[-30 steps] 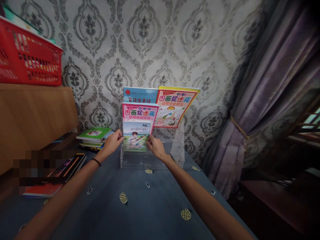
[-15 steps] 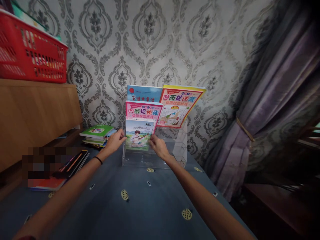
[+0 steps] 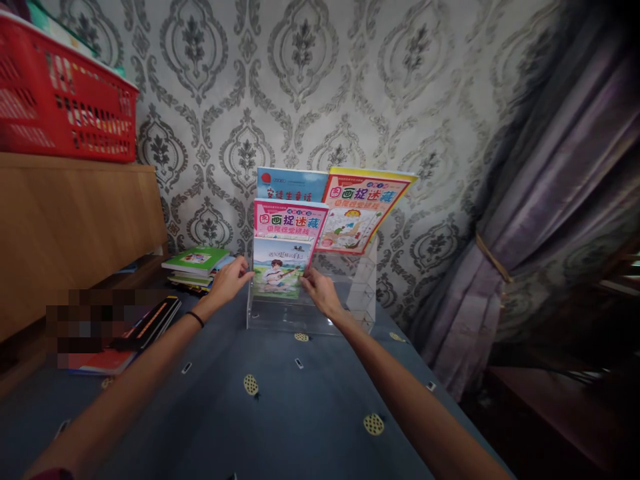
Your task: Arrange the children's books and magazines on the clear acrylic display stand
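Observation:
A small book (image 3: pixel 278 267) with a seated figure and guitar on its cover stands upright in the front of a clear acrylic rack (image 3: pixel 295 319). At its left edge, my left hand (image 3: pixel 231 280) has its fingers bent, with the thumb at the cover's side. My right hand (image 3: pixel 320 291) pinches the right edge. Right behind is a pink picture book (image 3: pixel 291 220), partly covered. Farther back, the rack bears a blue book (image 3: pixel 293 184) on the left and a yellow-edged red picture book (image 3: pixel 361 212) leaning on the right.
Left of the rack lies a stack of books with a green one (image 3: pixel 197 261) on top. Nearer me are dark and red books (image 3: pixel 150 327). A red basket (image 3: pixel 95 120) sits on a wooden cabinet (image 3: pixel 80 220). A grey curtain (image 3: pixel 505 267) hangs at right.
The view has shifted slightly. Both hands remain at the sides of the small book, which stays in the front of the rack.

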Tool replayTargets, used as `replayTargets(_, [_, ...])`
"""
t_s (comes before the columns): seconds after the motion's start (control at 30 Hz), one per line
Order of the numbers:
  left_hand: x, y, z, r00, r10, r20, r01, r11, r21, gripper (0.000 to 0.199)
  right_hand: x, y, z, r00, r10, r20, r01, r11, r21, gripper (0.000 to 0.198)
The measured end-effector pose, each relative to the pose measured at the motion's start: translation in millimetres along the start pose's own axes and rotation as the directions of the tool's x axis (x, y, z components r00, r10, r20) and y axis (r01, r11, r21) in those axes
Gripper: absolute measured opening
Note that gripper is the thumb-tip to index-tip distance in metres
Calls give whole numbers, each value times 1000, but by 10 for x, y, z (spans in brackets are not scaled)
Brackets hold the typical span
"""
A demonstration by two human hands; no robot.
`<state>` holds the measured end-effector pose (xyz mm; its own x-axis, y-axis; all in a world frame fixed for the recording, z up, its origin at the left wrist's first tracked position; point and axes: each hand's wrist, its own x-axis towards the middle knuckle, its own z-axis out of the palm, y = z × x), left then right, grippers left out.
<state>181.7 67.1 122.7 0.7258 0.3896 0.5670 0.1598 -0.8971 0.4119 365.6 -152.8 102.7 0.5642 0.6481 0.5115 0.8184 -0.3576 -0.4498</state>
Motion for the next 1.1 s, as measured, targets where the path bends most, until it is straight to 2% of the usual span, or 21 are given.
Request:
replayTargets(0.2, [-26, 109, -17, 997, 2, -77, 7, 994, 111, 13, 33, -6, 18, 998, 53, -29, -53, 999, -13, 12])
replayTargets(0.3, [-70, 235, -40, 978, 154, -139, -111, 955, 274, 8, 45, -22, 31, 996, 78, -45, -79, 997, -18, 15])
replayTargets(0.37, [-93, 332, -56, 937, 330, -114, -262, 880, 397, 7, 46, -31, 37, 995, 89, -49, -90, 996, -17, 17])
replayTargets(0.47, [-88, 461, -58, 837, 548, -15, -473, 735, 485, 19, 40, -38, 42, 994, 99, -47, -100, 995, -13, 21])
replayTargets(0.53, [-60, 516, -37, 770, 637, 40, -571, 660, 488, 30, 34, -40, 44, 993, 104, -47, -105, 994, -10, 23])
replayTargets(0.6, [-27, 546, -3, 731, 677, 85, -621, 609, 494, 35, 29, -42, 44, 993, 108, -49, -109, 994, -8, 23])
replayTargets(0.7, [-4, 552, 52, 729, 670, 140, -628, 573, 526, 34, 25, -45, 41, 992, 110, -54, -111, 994, -3, 23])
replayTargets(0.83, [-28, 522, 91, 741, 651, 166, -620, 567, 542, 33, 17, -42, 34, 993, 99, -60, -99, 995, 13, 21])
replayTargets(1.1, [15, 421, -12, 767, 611, 196, -634, 673, 380, 50, -54, -29, 14, 994, 58, -93, -55, 998, 34, 20])
